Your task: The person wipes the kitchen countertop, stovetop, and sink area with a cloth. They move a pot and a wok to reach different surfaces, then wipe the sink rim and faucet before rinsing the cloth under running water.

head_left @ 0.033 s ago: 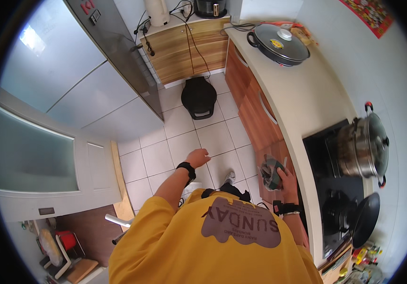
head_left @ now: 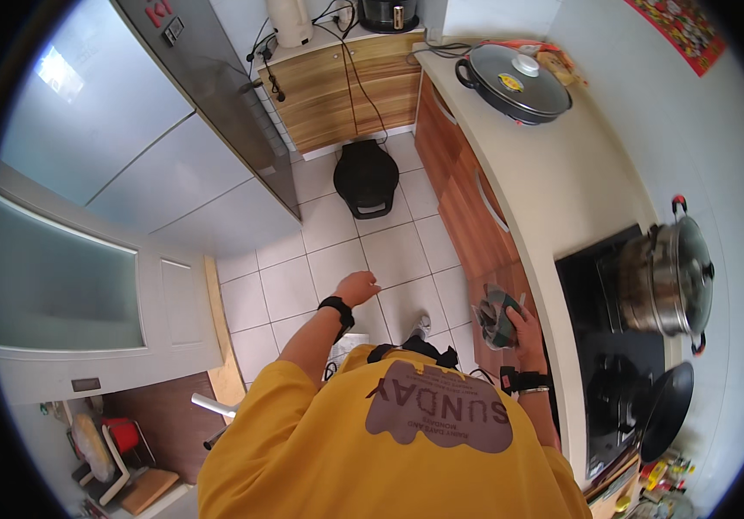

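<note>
My right hand (head_left: 526, 333) grips a crumpled clear plastic bag (head_left: 495, 304) with something dark grey-green in it, close beside the wooden cabinet front. What exactly the bag contains is hard to make out. My left hand (head_left: 356, 288) hangs over the tiled floor, touching nothing. Its fingers are loosely curled, and I see nothing in them. Both wrists wear black bands.
Along the right runs a counter (head_left: 536, 160) with a lidded electric pan (head_left: 510, 82), a steamer pot (head_left: 657, 277) on the black stove (head_left: 597, 346), and a dark pan (head_left: 668, 411). A black appliance (head_left: 366, 179) lies on the floor ahead. Left stand a fridge (head_left: 130, 156) and a door (head_left: 173, 320).
The view has shifted very slightly. Both hands keep nearly the same pose, and the bag stays in my right hand.
</note>
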A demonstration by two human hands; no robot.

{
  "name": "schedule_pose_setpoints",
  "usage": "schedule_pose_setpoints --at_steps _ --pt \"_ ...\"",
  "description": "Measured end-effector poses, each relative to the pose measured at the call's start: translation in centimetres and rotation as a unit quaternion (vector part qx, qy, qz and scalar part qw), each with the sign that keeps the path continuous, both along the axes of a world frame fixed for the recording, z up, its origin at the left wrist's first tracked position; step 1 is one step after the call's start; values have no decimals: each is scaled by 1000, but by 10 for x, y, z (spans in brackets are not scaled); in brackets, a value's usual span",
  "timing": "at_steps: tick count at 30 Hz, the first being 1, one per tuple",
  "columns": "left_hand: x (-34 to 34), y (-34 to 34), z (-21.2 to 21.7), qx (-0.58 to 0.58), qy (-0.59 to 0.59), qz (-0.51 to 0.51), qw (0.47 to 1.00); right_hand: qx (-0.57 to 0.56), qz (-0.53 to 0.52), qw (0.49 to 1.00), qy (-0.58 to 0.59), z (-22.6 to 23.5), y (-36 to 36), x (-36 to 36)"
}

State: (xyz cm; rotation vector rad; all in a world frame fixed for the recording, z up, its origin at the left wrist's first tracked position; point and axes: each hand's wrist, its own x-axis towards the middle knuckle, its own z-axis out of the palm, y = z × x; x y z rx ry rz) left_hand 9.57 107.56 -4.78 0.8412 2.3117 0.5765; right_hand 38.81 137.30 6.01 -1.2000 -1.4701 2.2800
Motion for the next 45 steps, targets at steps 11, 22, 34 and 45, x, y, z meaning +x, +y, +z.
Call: schedule_pose_setpoints --at_steps 11,22,34,45 --pt "-148 1 11 -55 20 134 989 -75 41 996 -16 -3 63 -177" --pt "-429 193 100 151 270 -7 951 83 75 990 -83 -33 61 -389" --pt "-544 433 119 274 288 -141 907 293 120 940 -128 -71 70 -480" --pt "-582 512 112 -35 292 -173 940 307 118 928 -175 -46 112 -530"
